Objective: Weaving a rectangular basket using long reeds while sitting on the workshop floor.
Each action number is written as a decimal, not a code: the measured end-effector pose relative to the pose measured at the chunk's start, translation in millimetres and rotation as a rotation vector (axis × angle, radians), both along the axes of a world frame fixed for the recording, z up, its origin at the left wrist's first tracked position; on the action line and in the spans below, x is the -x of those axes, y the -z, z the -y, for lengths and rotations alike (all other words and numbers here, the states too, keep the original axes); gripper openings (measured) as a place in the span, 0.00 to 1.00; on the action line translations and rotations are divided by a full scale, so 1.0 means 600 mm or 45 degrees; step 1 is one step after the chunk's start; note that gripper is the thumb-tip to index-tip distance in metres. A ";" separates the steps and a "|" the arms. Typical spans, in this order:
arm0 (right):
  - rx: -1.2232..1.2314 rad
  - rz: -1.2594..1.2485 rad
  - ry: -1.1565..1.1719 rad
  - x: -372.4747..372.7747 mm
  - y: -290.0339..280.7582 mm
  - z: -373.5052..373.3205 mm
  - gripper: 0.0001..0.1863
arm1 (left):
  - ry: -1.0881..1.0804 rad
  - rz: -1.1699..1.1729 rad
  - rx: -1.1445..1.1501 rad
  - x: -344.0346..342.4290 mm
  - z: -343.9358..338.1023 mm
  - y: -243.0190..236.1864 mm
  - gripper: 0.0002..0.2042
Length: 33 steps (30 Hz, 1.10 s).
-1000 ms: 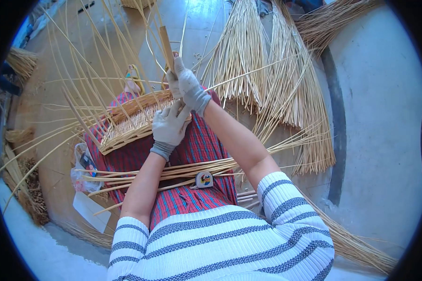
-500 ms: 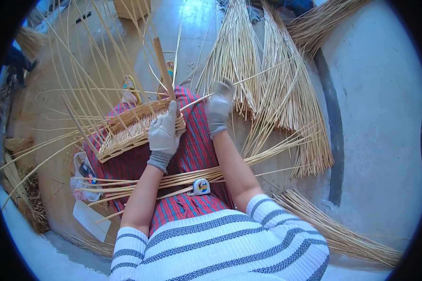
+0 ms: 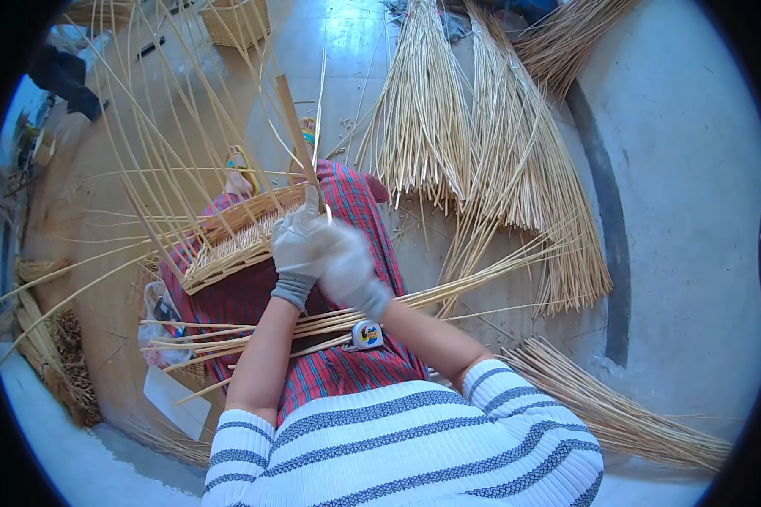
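Observation:
A partly woven wicker basket (image 3: 220,272) rests tilted on my lap, its long upright rods (image 3: 144,127) fanning up and away to the left. At its right corner a flat wooden stake (image 3: 292,118) stands up. My left hand (image 3: 296,241), in a whitish glove, is closed on that corner, below the stake. My right hand (image 3: 347,260), also gloved, is smeared by motion and overlaps the left hand's right side. Its fingers cannot be made out, nor whether a rod is in them. Loose rods (image 3: 414,302) lie across my lap with a round white tape measure (image 3: 367,335).
Big bundles of peeled rods (image 3: 423,127) spread over the floor ahead and right; another bundle (image 3: 609,406) lies lower right. Top left stands a woven basket (image 3: 235,22). A clear plastic bag (image 3: 159,321) and white sheet (image 3: 177,401) are by my left side. A person's dark-clothed leg (image 3: 63,80) shows far left.
My right hand has swung left and down from the right, where it was on a long rod, to beside my left hand. My left hand stays at the basket's corner. The dark-clothed leg has shifted.

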State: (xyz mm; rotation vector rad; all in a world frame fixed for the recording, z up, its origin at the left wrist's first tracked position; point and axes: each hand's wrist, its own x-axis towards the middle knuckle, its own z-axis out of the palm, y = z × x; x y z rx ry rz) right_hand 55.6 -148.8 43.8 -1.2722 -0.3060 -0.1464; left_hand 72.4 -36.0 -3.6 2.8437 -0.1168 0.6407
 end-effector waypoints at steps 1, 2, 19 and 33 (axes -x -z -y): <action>0.538 0.220 -0.118 0.016 -0.018 -0.035 0.05 | -0.076 -0.206 0.047 -0.002 -0.024 0.029 0.36; 1.107 0.417 -0.170 0.008 -0.028 -0.035 0.09 | 0.059 -0.141 0.348 0.006 0.015 -0.025 0.35; 1.589 0.031 -0.466 -0.185 -0.026 0.025 0.38 | -0.115 -0.316 2.089 0.020 -0.079 -0.072 0.20; 1.369 0.110 0.451 -0.147 0.064 -0.051 0.16 | -0.003 -0.120 1.999 -0.231 -0.043 -0.123 0.31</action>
